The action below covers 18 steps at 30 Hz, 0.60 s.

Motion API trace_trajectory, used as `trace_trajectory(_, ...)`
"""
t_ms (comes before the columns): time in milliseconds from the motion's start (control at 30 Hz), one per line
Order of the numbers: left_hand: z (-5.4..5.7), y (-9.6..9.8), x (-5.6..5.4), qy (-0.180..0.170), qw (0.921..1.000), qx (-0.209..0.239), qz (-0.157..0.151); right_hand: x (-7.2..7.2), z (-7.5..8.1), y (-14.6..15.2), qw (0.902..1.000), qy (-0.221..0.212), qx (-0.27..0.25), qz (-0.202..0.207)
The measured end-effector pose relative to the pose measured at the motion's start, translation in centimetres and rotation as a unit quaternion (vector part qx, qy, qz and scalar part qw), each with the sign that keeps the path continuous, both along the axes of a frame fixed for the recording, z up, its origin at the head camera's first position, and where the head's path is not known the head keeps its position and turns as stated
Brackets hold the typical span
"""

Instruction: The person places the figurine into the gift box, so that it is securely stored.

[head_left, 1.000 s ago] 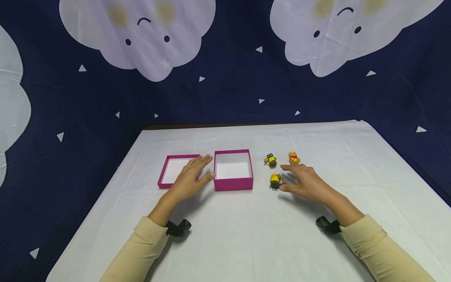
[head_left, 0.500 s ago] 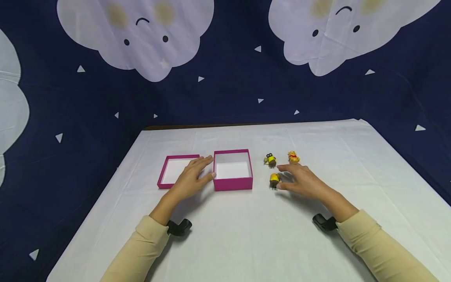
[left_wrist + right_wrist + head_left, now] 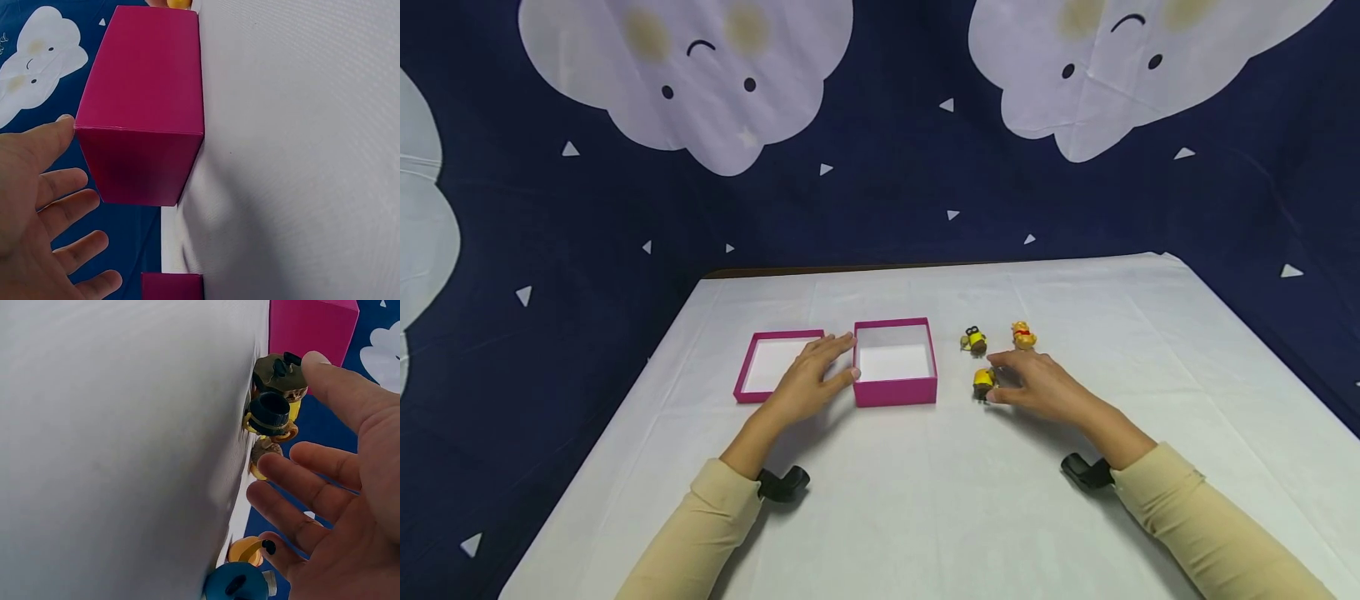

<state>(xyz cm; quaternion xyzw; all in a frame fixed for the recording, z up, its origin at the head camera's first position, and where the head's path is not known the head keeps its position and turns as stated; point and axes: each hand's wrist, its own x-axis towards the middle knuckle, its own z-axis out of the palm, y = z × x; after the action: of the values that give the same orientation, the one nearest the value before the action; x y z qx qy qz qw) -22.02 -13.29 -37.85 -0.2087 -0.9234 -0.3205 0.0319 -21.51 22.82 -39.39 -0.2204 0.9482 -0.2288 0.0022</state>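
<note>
An open magenta box with a white inside sits mid-table. My left hand is at its left side, fingers straight and spread; in the left wrist view the thumb reaches the box's edge. My right hand hovers around a small yellow-and-brown toy figure, thumb and fingers apart. In the right wrist view that figure's dark base lies by the thumb tip; contact there is unclear. Behind it are another yellow toy figure with dark goggles and an orange bear figure in red.
A shallow magenta lid, white inside, lies left of the box, partly behind my left hand. White cloth covers the table. A dark blue curtain with clouds hangs behind. Each wrist wears a black camera mount.
My right hand has moved slightly left, bringing thumb and fingers closer around the nearest yellow figure. The left hand stays beside the box.
</note>
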Motion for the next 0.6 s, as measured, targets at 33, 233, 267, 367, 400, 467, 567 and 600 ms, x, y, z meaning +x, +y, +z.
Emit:
trace_trajectory(33, -0.04, -0.01, -0.02, 0.001, 1.0000, 0.002, -0.002, -0.03, -0.06, -0.01, 1.0000, -0.001, 0.000, 0.000)
trace_trajectory(233, -0.14, -0.02, -0.02, -0.002, 1.0000, 0.007, -0.005, -0.36, -0.22, -0.17, 0.9998, -0.018, 0.002, -0.003)
trace_trajectory(267, -0.13, 0.00, -0.02, -0.003, 1.0000, 0.007, -0.005, -0.39, -0.21, -0.20, 0.9998, -0.020, 0.003, -0.005)
trace_trajectory(367, -0.11, 0.04, 0.00, 0.000, 1.0000, 0.007, -0.007, -0.44, -0.18, -0.27, 0.9997, -0.023, 0.007, -0.009)
trace_trajectory(400, -0.09, 0.05, 0.01, 0.000, 0.9999, 0.008, -0.007, -0.45, -0.18, -0.27, 0.9996, -0.024, 0.008, -0.009)
trace_trajectory(467, -0.10, 0.03, 0.00, -0.001, 0.9999, 0.009, -0.008, -0.49, -0.20, -0.27, 0.9996, -0.026, 0.009, -0.009)
trace_trajectory(567, -0.15, 0.00, -0.01, -0.005, 0.9999, 0.010, -0.009, -0.53, -0.22, -0.26, 0.9995, -0.028, 0.010, -0.007)
trace_trajectory(600, -0.17, -0.01, -0.02, -0.005, 0.9999, 0.009, -0.009, -0.53, -0.23, -0.26, 0.9995, -0.028, 0.010, -0.007)
